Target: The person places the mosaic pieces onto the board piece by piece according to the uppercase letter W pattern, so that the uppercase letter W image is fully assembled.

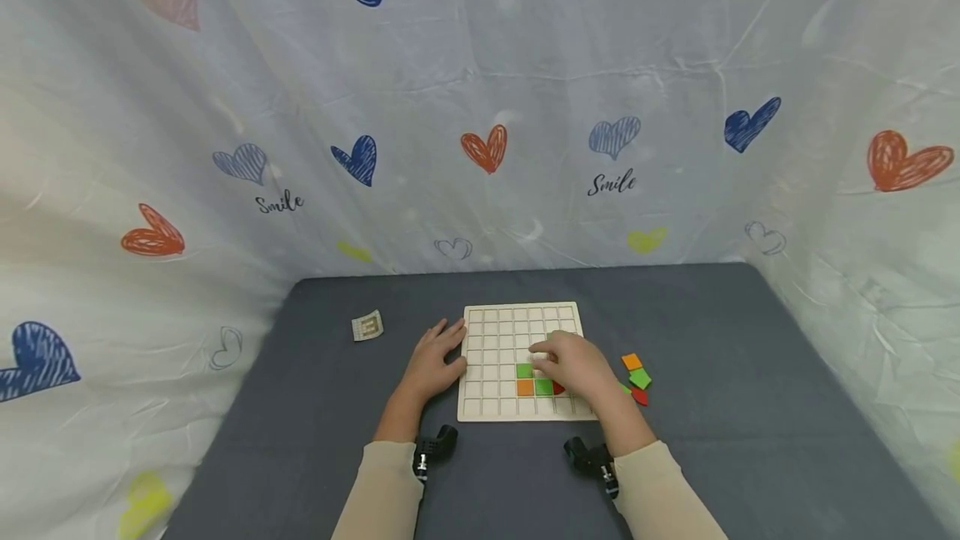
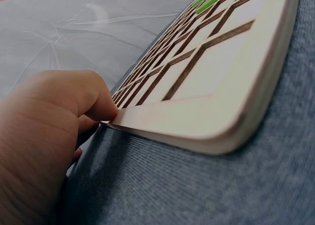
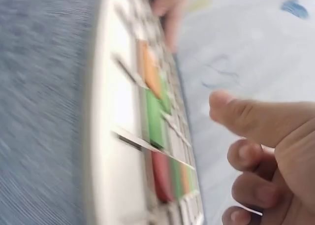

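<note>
A pale wooden grid board point(image 1: 487, 340) lies on the dark cloth with several coloured tiles in its cells. Among them are an orange tile point(image 1: 525, 387), a green tile point(image 1: 543, 387) and a red piece point(image 3: 161, 176), partly covered by my right hand in the head view. My left hand point(image 1: 435, 362) rests at the board's left edge, thumb touching the rim in the left wrist view. Over the right half of the board hovers my right hand point(image 1: 576, 363). Its thumb point(image 3: 241, 114) stands apart from the loosely bent fingers, and no tile shows between them.
Right of the board lie loose pieces: an orange square point(image 1: 632, 362), a green pentagon point(image 1: 641, 378) and a red piece point(image 1: 639, 396). A small pale card point(image 1: 367, 326) sits at the back left. A heart-printed curtain point(image 1: 480, 215) hangs behind the table.
</note>
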